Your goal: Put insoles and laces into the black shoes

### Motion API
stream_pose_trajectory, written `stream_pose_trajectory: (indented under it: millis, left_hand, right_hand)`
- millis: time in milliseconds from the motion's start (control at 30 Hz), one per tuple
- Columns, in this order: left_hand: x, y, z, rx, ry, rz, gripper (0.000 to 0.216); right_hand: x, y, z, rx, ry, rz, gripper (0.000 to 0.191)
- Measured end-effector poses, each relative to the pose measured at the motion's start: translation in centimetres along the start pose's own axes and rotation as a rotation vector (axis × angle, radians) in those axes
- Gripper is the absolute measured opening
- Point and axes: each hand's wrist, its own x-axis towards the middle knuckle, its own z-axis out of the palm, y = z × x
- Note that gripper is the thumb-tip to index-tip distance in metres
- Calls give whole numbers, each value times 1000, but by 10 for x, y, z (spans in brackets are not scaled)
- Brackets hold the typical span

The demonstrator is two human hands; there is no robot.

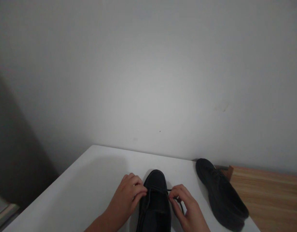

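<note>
A black shoe [159,206] lies on the white table [85,180], toe pointing away from me, its near end cut off by the frame. At its left side, my left hand [129,196] has thumb and fingers pinched together by the eyelets; what is between the fingertips is hidden. To the right, my right hand [184,204] pinches a thin black shoelace [169,190] that runs across the front of the shoe's opening. A loop of lace hangs below the right fingers.
A second black shoe [220,193] rests tilted at the table's right edge. Beyond it is a wood-grain board [269,193]. A plain grey-white wall [148,80] rises behind the table. At the lower left there is a pale framed edge [5,214].
</note>
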Motion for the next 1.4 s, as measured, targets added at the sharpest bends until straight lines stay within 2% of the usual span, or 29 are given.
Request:
stream_pose_trajectory:
  millis: [100, 200, 333, 433, 533, 633, 733, 867, 967, 1167, 1400]
  left_hand:
    - [-1, -1, 3, 31, -1, -35, 16]
    - [-2, -1, 5, -26, -64, -73, 19]
    - [-4, 0, 5, -99, -94, -39, 24]
    - [-5, 7, 0, -150, -89, -30, 26]
    - [-4, 18, -8, -197, -112, -90, 21]
    - [-1, 30, -18, -174, -168, -140, 17]
    - [6, 39, -25, -71, -217, -89, 12]
    - [19, 49, -30, 144, -353, 10, 26]
    - [31, 59, -30, 263, -476, 9, 23]
    - [44, 74, -28, 317, -534, -26, 26]
    - [42, 75, -31, 279, -391, -48, 28]
  right_hand:
    - [-1, -1, 1, 3, 45, 37, 24]
    - [-1, 0, 3, 30, 55, 70, 30]
    - [-3, -1, 5, 85, 83, 97, 31]
    - [-5, -7, 2, 115, 49, 142, 30]
    - [-5, -19, -5, 111, -51, 165, 28]
    - [-1, -34, -13, -34, -117, 89, 25]
    - [8, -48, -13, -270, -223, 18, 22]
    - [25, -67, -4, -630, -383, 96, 33]
    - [36, -79, 4, -807, -436, 155, 38]
    - [46, -90, 8, -859, -470, 137, 37]
    - [43, -78, 11, -834, -391, 81, 34]
